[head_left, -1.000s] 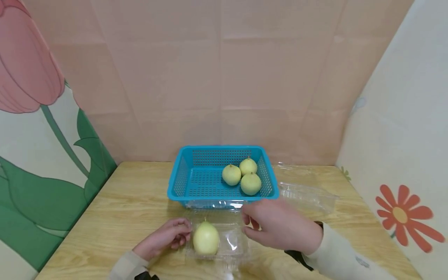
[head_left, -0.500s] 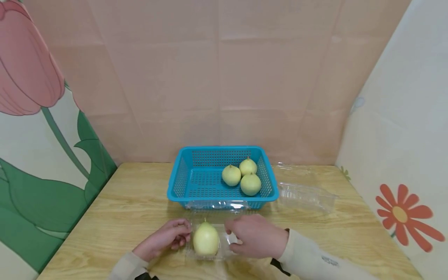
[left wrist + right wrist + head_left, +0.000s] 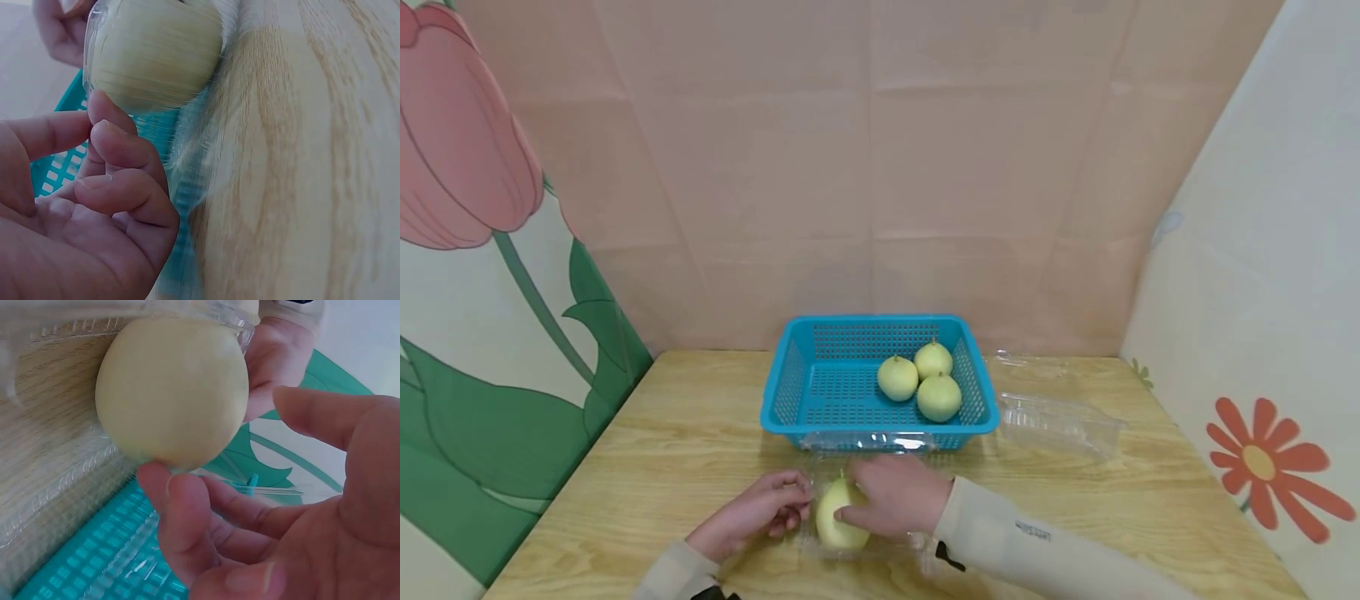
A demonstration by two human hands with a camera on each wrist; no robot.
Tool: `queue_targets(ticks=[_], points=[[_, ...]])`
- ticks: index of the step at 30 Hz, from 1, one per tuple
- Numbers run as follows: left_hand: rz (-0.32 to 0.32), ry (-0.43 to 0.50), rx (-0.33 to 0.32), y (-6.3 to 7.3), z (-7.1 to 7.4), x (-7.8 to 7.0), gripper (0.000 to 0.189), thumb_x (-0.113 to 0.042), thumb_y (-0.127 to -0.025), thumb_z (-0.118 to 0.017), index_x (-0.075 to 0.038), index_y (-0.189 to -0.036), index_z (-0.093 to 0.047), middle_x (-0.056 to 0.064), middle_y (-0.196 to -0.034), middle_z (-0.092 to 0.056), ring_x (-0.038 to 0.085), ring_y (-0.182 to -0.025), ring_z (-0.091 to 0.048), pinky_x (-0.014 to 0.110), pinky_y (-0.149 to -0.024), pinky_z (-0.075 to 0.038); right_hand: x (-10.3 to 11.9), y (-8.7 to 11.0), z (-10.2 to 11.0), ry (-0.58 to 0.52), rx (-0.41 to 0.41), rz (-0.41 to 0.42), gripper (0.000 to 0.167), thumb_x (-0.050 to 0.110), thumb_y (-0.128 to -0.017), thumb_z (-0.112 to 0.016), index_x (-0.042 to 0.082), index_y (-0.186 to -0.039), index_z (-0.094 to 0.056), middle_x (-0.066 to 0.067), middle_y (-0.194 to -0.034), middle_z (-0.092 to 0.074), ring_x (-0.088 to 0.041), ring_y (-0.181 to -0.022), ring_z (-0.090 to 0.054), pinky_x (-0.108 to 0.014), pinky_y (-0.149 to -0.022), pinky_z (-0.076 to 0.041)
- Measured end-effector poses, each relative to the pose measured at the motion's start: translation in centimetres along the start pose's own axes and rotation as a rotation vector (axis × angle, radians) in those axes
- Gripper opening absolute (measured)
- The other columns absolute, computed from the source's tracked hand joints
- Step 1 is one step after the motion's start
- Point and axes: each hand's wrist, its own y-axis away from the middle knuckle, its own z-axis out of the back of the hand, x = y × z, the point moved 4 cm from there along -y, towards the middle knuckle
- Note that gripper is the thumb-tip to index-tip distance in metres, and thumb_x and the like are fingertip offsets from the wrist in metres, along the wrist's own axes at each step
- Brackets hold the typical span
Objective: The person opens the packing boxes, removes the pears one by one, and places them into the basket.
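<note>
A pale green pear (image 3: pixel 831 535) sits in the left part of a clear plastic clamshell box (image 3: pixel 868 442), which stands with its lid raised in front of the blue basket. My left hand (image 3: pixel 760 512) pinches the box's left edge between thumb and forefinger, as the left wrist view shows. Over the box, my right hand (image 3: pixel 901 497) reaches around the pear. In the right wrist view its fingertips (image 3: pixel 153 481) are at the pear's side, seemingly touching it, while the thumb stands apart from the fruit.
Behind the box stands the blue basket (image 3: pixel 786 392), with three pears (image 3: pixel 939 397) in its right half. More clear plastic boxes (image 3: pixel 1060 421) lie on the wooden table (image 3: pixel 685 433) to the right of the basket. A pink backdrop (image 3: pixel 865 167) rises behind.
My right hand has moved left and slightly down, from the box's right edge across to the pear. The left hand stays at the box's left edge.
</note>
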Motion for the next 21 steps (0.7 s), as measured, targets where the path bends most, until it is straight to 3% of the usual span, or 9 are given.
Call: queue_targets(ticks=[4,11,21], points=[[-0.002,0.002,-0.002,0.0,0.0,0.1,0.011,-0.016,-0.099,-0.055,-0.007,-0.093,-0.057,-0.001,-0.077,-0.060,0.008,-0.061,-0.047,0.019,-0.047,-0.032,0.2,-0.6,-0.3,-0.014,0.003,-0.034,0.041,0.058,-0.090,-0.063,0.017,-0.091,-0.060,0.011,-0.067,-0.048,-0.007,-0.058,-0.046,-0.026,-0.046,-0.036],[-0.017,0.005,-0.007,0.0,0.0,0.1,0.013,-0.017,-0.099,-0.056,-0.006,-0.094,-0.057,-0.002,-0.076,-0.060,0.008,-0.060,-0.047,0.019,-0.046,-0.032,0.0,-1.3,-0.5,-0.014,0.032,-0.099,0.043,0.060,-0.087,-0.064,0.018,-0.088,-0.058,0.009,-0.067,-0.049,-0.009,-0.060,-0.046,-0.028,-0.048,-0.037],[-0.023,0.003,-0.003,0.0,-0.1,0.1,0.010,-0.015,-0.098,-0.056,-0.007,-0.092,-0.057,-0.001,-0.077,-0.060,0.007,-0.061,-0.047,0.018,-0.047,-0.032,-0.4,-1.9,-1.0,-0.104,0.123,-0.107,0.049,0.062,-0.080,-0.071,0.016,-0.094,-0.063,0.010,-0.072,-0.054,-0.009,-0.064,-0.050,-0.027,-0.053,-0.042]])
